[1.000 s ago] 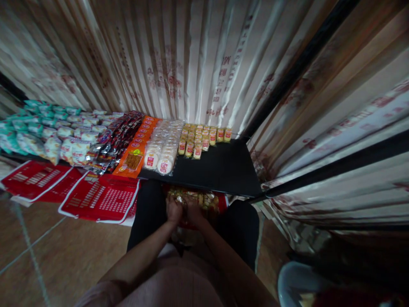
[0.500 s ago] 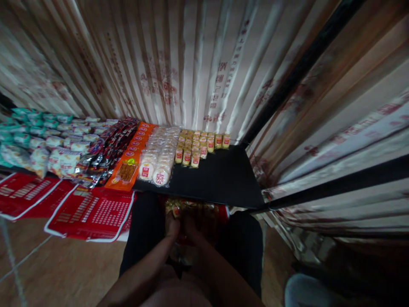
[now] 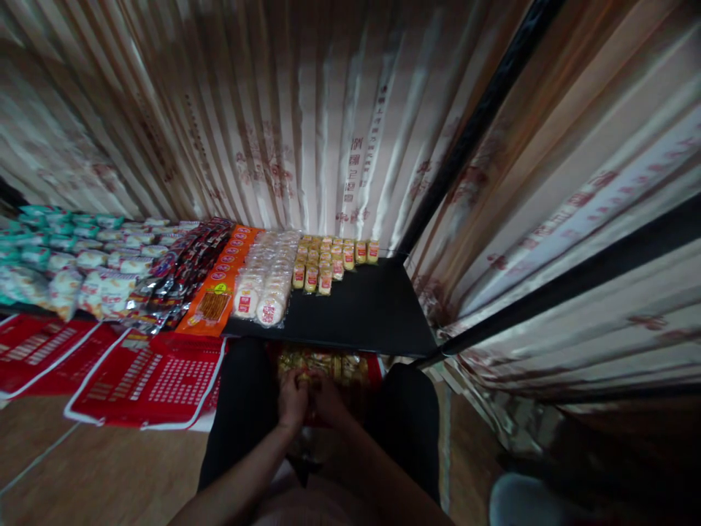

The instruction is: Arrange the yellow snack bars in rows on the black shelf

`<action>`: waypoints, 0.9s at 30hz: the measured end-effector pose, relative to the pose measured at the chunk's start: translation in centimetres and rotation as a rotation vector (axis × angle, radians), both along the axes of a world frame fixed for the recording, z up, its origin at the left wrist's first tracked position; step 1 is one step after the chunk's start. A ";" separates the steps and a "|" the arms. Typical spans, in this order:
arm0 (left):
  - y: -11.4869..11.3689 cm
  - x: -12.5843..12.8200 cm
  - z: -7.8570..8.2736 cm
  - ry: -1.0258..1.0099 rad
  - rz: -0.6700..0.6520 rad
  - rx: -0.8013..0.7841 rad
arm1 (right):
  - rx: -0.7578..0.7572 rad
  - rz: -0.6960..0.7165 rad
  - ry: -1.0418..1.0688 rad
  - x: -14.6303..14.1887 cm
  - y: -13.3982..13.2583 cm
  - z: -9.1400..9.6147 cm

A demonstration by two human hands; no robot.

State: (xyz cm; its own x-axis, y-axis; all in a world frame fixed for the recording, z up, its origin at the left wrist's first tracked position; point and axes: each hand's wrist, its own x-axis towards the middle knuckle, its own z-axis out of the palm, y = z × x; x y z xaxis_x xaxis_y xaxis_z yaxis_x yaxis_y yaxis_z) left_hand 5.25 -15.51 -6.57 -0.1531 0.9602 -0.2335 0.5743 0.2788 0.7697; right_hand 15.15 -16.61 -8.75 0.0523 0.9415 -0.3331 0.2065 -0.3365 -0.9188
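Note:
My left hand (image 3: 294, 400) is closed around a small gold-wrapped snack (image 3: 303, 377), only partly visible between the fingers. Close beside it, my right hand (image 3: 327, 398) has its fingers curled in toward the same spot; what they grip is too dark to make out. Both hands are over a red-sided container (image 3: 378, 365) between my knees, which holds many gold-wrapped packets (image 3: 350, 365). Just beyond, similar yellow packets (image 3: 325, 281) with red labels stand in rows on a black shelf (image 3: 361, 314).
Left of the yellow packets lie round white wrapped crackers (image 3: 270, 310), an orange snack bag (image 3: 211, 310), dark shiny packets (image 3: 180, 270), and white and green packets (image 3: 109, 281). Red bags (image 3: 158, 380) with white edging hang below. Black poles (image 3: 465, 146) and pleated curtain (image 3: 318, 131) enclose the shelf.
My hands have drawn closer together, with the left fingers now curled inward over the snack. The view has shifted slightly, and the shelf rows look the same.

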 end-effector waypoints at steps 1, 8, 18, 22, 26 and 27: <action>-0.2 0.1 0.2 -0.018 -0.008 0.035 | -0.002 -0.036 0.041 0.1 -0.2 0.3; -1.5 0.6 2.1 -0.146 -0.039 0.205 | -0.007 -0.138 0.237 0.9 -1.8 3.2; -2.8 2.1 7.2 -0.274 -0.044 0.328 | 0.108 -0.196 0.271 2.1 -3.6 8.8; -2.4 2.7 8.5 -0.259 -0.056 0.393 | 0.150 -0.249 0.221 3.0 -3.2 9.4; -1.7 3.7 9.2 -0.232 -0.104 0.386 | 0.175 -0.311 0.248 3.8 -2.2 9.3; -1.4 4.1 9.3 -0.235 -0.111 0.378 | 0.182 -0.336 0.268 4.0 -1.8 9.4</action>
State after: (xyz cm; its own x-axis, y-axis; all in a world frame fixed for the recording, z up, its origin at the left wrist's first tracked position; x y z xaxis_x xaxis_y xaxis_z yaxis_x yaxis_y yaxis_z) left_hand 9.31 -16.92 2.77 -0.0288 0.9923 0.1208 0.3826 -0.1007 0.9184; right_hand 19.13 -18.45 0.60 0.2991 0.9314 -0.2076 -0.1387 -0.1728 -0.9752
